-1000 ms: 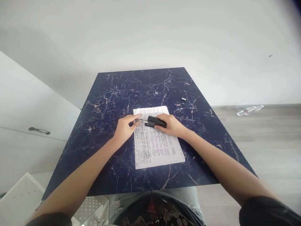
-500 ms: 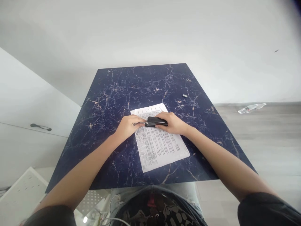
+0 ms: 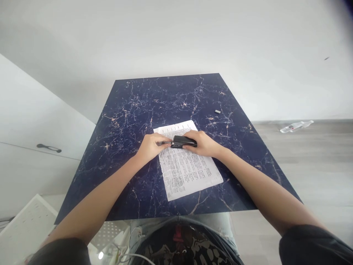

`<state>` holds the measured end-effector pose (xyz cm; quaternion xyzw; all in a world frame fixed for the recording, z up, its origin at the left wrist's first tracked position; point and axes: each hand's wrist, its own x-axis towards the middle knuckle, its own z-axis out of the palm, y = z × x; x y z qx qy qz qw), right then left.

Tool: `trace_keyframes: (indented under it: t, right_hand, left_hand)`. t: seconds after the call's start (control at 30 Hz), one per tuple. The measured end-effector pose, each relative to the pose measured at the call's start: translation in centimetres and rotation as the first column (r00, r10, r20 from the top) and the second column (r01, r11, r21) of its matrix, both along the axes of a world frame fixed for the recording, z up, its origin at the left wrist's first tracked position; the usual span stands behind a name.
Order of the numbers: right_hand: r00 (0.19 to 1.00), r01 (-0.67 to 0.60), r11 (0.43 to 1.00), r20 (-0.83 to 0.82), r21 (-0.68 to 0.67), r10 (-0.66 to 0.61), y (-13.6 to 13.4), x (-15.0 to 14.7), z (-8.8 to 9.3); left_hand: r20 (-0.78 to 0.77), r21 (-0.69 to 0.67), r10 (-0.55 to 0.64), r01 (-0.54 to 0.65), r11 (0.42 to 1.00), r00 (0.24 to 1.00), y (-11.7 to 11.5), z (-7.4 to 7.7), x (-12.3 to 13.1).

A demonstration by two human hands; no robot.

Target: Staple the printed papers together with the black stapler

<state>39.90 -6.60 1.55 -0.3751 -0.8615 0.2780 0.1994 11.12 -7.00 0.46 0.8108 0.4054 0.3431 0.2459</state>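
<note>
Apparently adjusting the stapler [image 3: 184, 140] over the 12-o'clock half of the paper [image 3: 190, 169], the right hand [image 3: 204, 143] grips its 3-o'clock end, left hand [image 3: 149, 147] pinches a metal strip [image 3: 166, 142] at 9 o'clock; next move likely needs steady bracing.

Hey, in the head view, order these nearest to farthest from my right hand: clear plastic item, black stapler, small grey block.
1. Black stapler: in the right hand.
2. Small grey block: on the table, beyond the hand.
3. Clear plastic item: on the floor, off to the right.
</note>
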Motion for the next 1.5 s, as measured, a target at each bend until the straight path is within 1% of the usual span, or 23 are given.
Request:
trace_keyframes:
  t: [0.2, 0.37, 0.5, 0.67, 0.83, 0.93, 1.07, 1.17, 1.3, 1.37, 1.5]
  right_hand:
    - [1.000, -0.009, 1.000, 0.010, -0.003, 0.009, 0.0, 0.1, -0.1]
    - [1.000, -0.006, 1.000, 0.003, 0.011, 0.006, 0.0, 0.0, -0.1]
    - [1.000, -0.005, 1.000, -0.005, 0.011, 0.005, 0.1, 0.0, -0.1]
    - [1.000, 0.000, 1.000, -0.016, -0.004, 0.000, 0.1, 0.1, -0.3]
    - [1.000, 0.009, 1.000, -0.012, 0.002, -0.009, 0.0, 0.3, -0.5]
    - [1.000, -0.001, 0.999, -0.011, 0.032, 0.001, -0.2, 0.4, -0.7]
    - [0.998, -0.050, 0.996, -0.031, 0.069, 0.052, -0.6, 0.4, -0.5]
    - [0.995, -0.081, 0.992, -0.051, 0.101, 0.086, -0.9, 0.4, -0.3]
    - [0.994, -0.086, 0.991, -0.061, 0.099, 0.092, -1.1, 0.5, -0.3]
    - [0.993, -0.091, 0.991, -0.063, 0.094, 0.098, -1.1, 0.6, -0.3]
    - [0.991, -0.102, 0.990, -0.077, 0.101, 0.110, -1.2, 0.8, -0.3]
  left_hand:
    - [-0.026, -0.015, -0.020, 0.020, 1.000, 0.999, 0.1, 0.0, 0.0]
    - [-0.071, 0.033, -0.030, 0.033, 0.999, 0.997, 0.3, -0.3, 0.0]
    - [-0.108, 0.058, -0.065, 0.071, 0.996, 0.992, 0.4, -0.6, -0.3]
    - [-0.075, -0.034, -0.077, 0.075, 0.997, 0.994, 0.7, -0.1, -1.5]
    - [-0.143, -0.019, -0.072, 0.070, 0.997, 0.987, 1.3, 0.6, -3.3]
    - [-0.099, -0.040, -0.095, 0.091, 0.995, 0.991, 1.7, 0.3, -3.9]
    - [-0.042, -0.037, -0.129, 0.128, 0.991, 0.991, 1.9, 0.0, -3.9]
    - [-0.018, -0.100, -0.164, 0.162, 0.982, 0.986, 1.9, 0.2, -3.8]
    - [-0.014, -0.186, -0.180, 0.174, 0.967, 0.984, 1.9, 0.5, -3.9]
    - [-0.005, -0.189, -0.193, 0.189, 0.964, 0.981, 1.9, 0.5, -4.0]
    - [0.008, -0.147, -0.210, 0.209, 0.967, 0.978, 1.7, 0.2, -4.1]
